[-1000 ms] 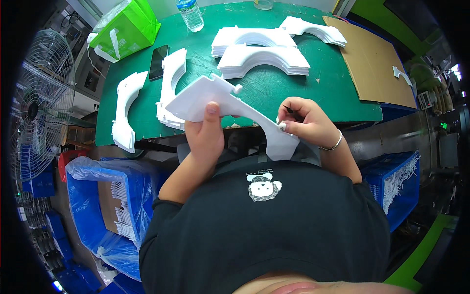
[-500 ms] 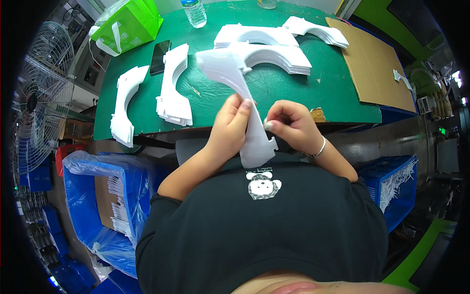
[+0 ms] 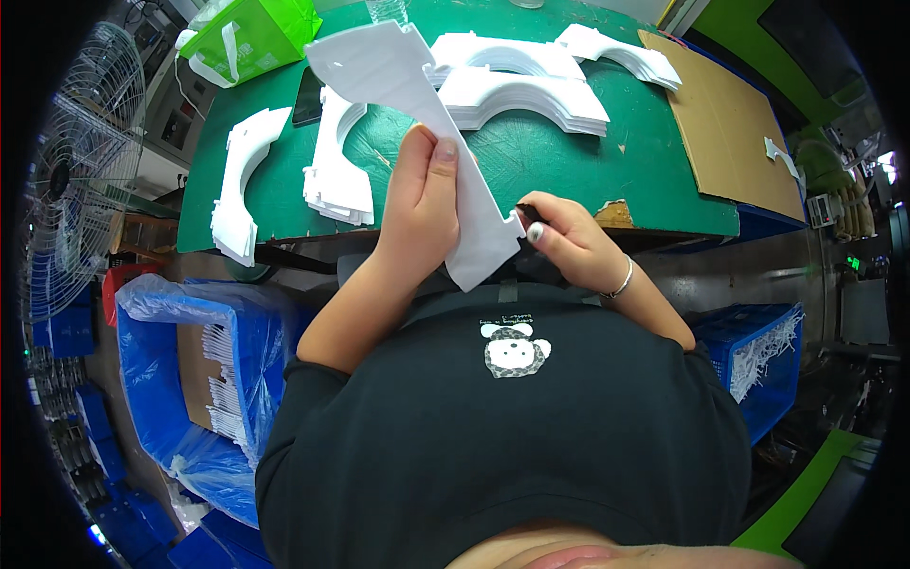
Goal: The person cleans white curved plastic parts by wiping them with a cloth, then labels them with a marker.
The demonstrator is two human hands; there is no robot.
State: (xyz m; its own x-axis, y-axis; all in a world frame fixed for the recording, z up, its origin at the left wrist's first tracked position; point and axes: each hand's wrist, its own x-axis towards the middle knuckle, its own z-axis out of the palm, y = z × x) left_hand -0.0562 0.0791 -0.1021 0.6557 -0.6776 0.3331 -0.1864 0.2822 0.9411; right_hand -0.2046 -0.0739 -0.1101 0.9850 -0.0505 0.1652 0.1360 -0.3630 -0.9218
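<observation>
My left hand (image 3: 424, 199) is closed around the middle of a curved white plastic part (image 3: 365, 64), thumb on its face. The part stands tilted in front of my chest, its wide end up toward the table and its narrower end near my shirt. My right hand (image 3: 578, 247) is closed on a small black tool (image 3: 529, 212), mostly hidden in the fingers. That tool is close to a notched tab on the part's right edge; whether they touch I cannot tell. Beyond lie stacks of similar white parts (image 3: 526, 100) on the green table (image 3: 559, 175).
More white stacks (image 3: 248, 180) lie at the left, near a dark phone (image 3: 307, 98) and a green bag (image 3: 251, 43). Cardboard (image 3: 725, 123) covers the right side. Blue bins stand left (image 3: 156, 379) and right (image 3: 768, 408); a fan (image 3: 90, 171) is far left.
The white part has moved up and to the left with my left hand. The black tool now shows in my right hand, which has shifted slightly right beside the part's tab.
</observation>
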